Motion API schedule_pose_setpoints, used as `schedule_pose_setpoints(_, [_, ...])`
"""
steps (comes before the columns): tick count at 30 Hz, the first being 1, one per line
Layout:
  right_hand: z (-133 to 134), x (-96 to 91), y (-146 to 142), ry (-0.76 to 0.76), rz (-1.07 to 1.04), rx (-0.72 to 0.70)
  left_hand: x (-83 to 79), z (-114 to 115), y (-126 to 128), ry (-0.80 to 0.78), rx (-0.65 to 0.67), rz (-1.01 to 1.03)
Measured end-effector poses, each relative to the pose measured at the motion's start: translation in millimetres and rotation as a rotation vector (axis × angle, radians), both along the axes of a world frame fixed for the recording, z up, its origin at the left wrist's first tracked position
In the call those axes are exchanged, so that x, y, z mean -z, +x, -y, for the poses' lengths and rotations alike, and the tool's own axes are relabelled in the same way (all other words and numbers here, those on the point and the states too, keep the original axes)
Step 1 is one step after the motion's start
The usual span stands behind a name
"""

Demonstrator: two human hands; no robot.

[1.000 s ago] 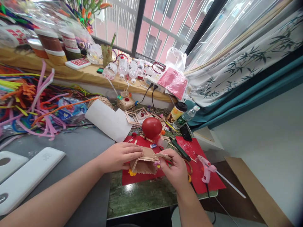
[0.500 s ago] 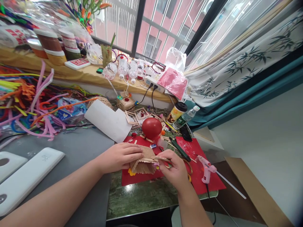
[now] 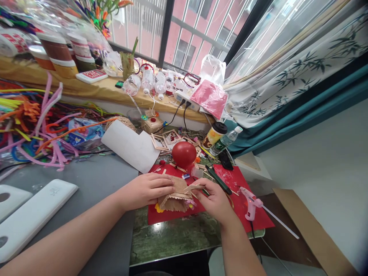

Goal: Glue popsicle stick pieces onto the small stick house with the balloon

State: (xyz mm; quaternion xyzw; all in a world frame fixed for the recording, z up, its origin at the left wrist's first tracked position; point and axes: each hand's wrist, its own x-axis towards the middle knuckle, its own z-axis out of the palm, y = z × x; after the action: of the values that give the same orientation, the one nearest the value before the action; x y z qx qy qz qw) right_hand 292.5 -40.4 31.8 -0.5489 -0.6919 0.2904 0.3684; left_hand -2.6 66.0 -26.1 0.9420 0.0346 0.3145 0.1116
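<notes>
A small house made of wooden craft sticks (image 3: 174, 198) rests on a red sheet (image 3: 172, 214) at the table's near edge. My left hand (image 3: 146, 189) lies over its left side, fingers curled on the roof and holding it steady. My right hand (image 3: 214, 201) is closed in a pinch on a thin wooden stick (image 3: 193, 187) whose tip meets the roof's right end. A red balloon (image 3: 184, 153) sits just behind the house.
A pink glue gun (image 3: 250, 203) lies on the red sheet to the right, its cord hanging off the edge. A cup and a water bottle (image 3: 225, 141) stand behind. White paper (image 3: 130, 145), pipe cleaners (image 3: 43, 122) and a white flat device (image 3: 31, 214) lie left.
My right hand has shifted the stick slightly left and up onto the roof's right end. My left hand has stayed on the house.
</notes>
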Motion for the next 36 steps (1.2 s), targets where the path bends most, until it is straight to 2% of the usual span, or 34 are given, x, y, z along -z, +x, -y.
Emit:
schedule_pose_setpoints(5, [-1, -8.4, 2, -0.014, 0.032, -0.061, -2.9, 1, 1, 0.024, -0.019, 0.005])
schedule_pose_setpoints(14, [16, 19.8, -7, 0.217, -0.083, 0.003, 7.6, -3, -1, 0.008, -0.046, -0.038])
schedule_pose_setpoints(17, [19, 25.1, -9, 0.298, -0.107, -0.006, 6.4, -4, 0, -0.014, -0.062, -0.026])
schedule_pose_setpoints(20, [19, 26.2, -10, 0.308, -0.08, -0.035, 4.2, -4, 1, -0.031, -0.069, -0.009])
schedule_pose_setpoints(23, [17, 23.2, -12, 0.271, -0.057, -0.043, 4.3, -3, 0, -0.059, -0.083, -0.029])
schedule_pose_setpoints(25, [14, 19.8, -13, 0.199, -0.089, 0.005, 6.0, -2, -2, -0.112, -0.105, -0.049])
schedule_pose_setpoints(29, [3, 16.6, -16, -0.058, -0.307, 0.105, 9.5, 1, -6, -0.331, -0.207, -0.057])
schedule_pose_setpoints(31, [-6, 19.2, -17, -0.137, -0.421, 0.149, 10.0, 1, -6, -0.453, -0.262, -0.075])
schedule_pose_setpoints(36, [-28, 34.9, -15, -0.131, -0.519, 0.242, 9.2, 0, -4, -0.701, -0.309, -0.088])
